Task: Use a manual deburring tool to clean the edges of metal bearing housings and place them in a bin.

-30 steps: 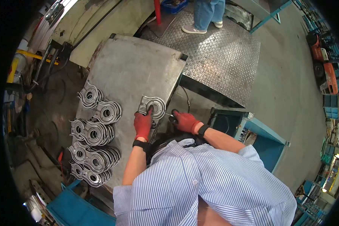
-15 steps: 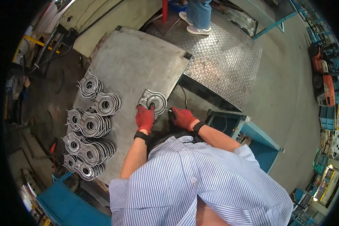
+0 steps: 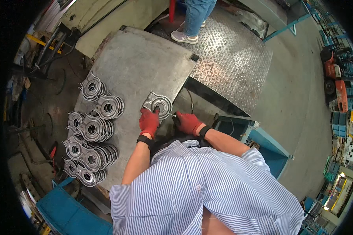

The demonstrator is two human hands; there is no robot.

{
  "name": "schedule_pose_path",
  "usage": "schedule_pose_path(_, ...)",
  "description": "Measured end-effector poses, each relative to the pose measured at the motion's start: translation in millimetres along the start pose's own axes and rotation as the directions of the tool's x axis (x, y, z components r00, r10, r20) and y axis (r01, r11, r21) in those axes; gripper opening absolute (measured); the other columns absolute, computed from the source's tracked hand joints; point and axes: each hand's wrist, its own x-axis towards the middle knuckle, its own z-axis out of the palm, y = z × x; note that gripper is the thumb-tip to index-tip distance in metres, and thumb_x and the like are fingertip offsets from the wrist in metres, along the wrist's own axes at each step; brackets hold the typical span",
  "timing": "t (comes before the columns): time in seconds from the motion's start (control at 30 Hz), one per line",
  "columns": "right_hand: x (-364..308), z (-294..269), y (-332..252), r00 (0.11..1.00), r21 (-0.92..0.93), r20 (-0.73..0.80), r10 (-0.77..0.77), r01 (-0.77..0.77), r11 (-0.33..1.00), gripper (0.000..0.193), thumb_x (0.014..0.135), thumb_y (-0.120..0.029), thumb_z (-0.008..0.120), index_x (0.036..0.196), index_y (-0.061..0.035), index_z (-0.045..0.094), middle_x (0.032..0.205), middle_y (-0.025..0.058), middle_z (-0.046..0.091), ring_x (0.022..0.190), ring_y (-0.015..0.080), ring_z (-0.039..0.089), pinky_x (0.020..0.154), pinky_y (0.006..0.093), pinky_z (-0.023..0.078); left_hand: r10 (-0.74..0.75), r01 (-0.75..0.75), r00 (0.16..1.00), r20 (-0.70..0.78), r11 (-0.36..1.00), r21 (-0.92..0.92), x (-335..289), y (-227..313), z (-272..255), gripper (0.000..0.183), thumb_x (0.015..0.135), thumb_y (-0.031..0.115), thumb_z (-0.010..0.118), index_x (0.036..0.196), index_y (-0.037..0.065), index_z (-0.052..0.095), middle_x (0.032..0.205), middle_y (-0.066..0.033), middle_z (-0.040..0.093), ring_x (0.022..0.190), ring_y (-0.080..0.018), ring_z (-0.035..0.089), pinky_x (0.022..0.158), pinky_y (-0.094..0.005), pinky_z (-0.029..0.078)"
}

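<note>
Right hand draws in to the bracket's rim

The right hand (image 3: 189, 124) is closer to the round metal bracket (image 3: 165, 102) than a second ago, and the tip of a thin pale tool (image 3: 172, 114) now sits just beside the bracket's outer rim. Whether tip and metal touch is too small to tell. The right hand's fingers are together around the tool, its body mostly hidden in the dark-palmed glove.

The left hand (image 3: 149, 121) stays clamped on the bracket, a dark fingertip at the central hole. The bracket remains near the right-hand edge of the worktop (image 3: 135, 58), its tab toward the upper left. The narrowed gap suggests close work at the rim, with the left hand steadying.

The stacked brackets (image 3: 100, 126) along the worktop's left side look unchanged, well apart from the hands. A co-worker (image 3: 197, 16) has stepped left across the treaded plate (image 3: 239, 64), one shoe (image 3: 184, 37) now near the worktop's far edge.
</note>
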Motion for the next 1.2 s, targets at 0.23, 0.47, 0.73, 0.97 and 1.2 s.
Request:
schedule_pose_path(0.23, -1, 6, 5, 0.996, 0.038, -0.072, -0.05, 0.053, 0.998, 0.034, 0.078, -0.027, 0.057, 0.099, -0.0024, 0.047, 0.087, 0.0217, 0.06, 0.08, 0.0398, 0.058, 0.068, 0.0462, 0.046, 0.039, -0.038, 0.999, -0.021, 0.998, 0.06, 5, -6, 6, 0.063, 0.077, 0.043, 0.062, 0.106, -0.007, 0.037, 0.097, -0.0266, 0.06, 0.093, -0.0383, 0.059, 0.078, -0.0429, 0.047)
schedule_pose_path(0.47, -5, 1, 1, 0.999, 0.055, 0.025, -0.032, 0.031, 0.998, 0.038, 0.075, -0.03, 0.059, 0.1, -0.0028, 0.048, 0.091, 0.022, 0.06, 0.085, 0.0389, 0.058, 0.072, 0.046, 0.046, 0.006, -0.006, 1.0, 0.015, 1.0, 0.017, 2, 2, -3, 0.065, 0.075, 0.044, 0.064, 0.106, -0.007, 0.039, 0.1, -0.0265, 0.059, 0.094, -0.039, 0.058, 0.081, -0.0425, 0.047)
schedule_pose_path(0.73, -1, 8, 15, 0.997, 0.019, -0.016, -0.081, 0.081, 0.997, 0.037, 0.078, -0.027, 0.058, 0.103, -0.0018, 0.048, 0.088, 0.0222, 0.06, 0.083, 0.0387, 0.058, 0.07, 0.0458, 0.046, 0.008, -0.008, 0.999, 0.039, 1.0, 0.014, 4, 6, -7, 0.069, 0.07, 0.045, 0.067, 0.104, -0.008, 0.04, 0.1, -0.0263, 0.059, 0.095, -0.0387, 0.058, 0.08, -0.0419, 0.048)
schedule_pose_path(0.97, -18, -11, 12, 0.988, 0.152, -0.149, 0.029, -0.007, 0.988, 0.048, 0.075, -0.026, 0.06, 0.113, 0.001, 0.047, 0.1, 0.0247, 0.057, 0.094, 0.0391, 0.054, 0.081, 0.0434, 0.044, 0.102, -0.097, 0.994, 0.037, 0.988, -0.118, 24, -28, -4, 0.079, 0.068, 0.047, 0.067, 0.115, -0.011, 0.041, 0.115, -0.0288, 0.051, 0.107, -0.0407, 0.05, 0.089, -0.0421, 0.042)
schedule_pose_path(1.2, -37, -23, 15, 0.932, 0.252, -0.313, 0.184, -0.105, 0.962, 0.04, 0.079, -0.027, 0.057, 0.108, -0.0022, 0.048, 0.088, 0.0243, 0.06, 0.083, 0.0411, 0.057, 0.07, 0.0468, 0.046, 0.347, -0.318, 0.926, -0.147, 0.929, 0.189, 32, -43, -139, 0.057, 0.072, 0.048, 0.062, 0.101, -0.001, 0.058, 0.101, -0.0275, 0.056, 0.096, -0.0408, 0.054, 0.08, -0.0443, 0.044)
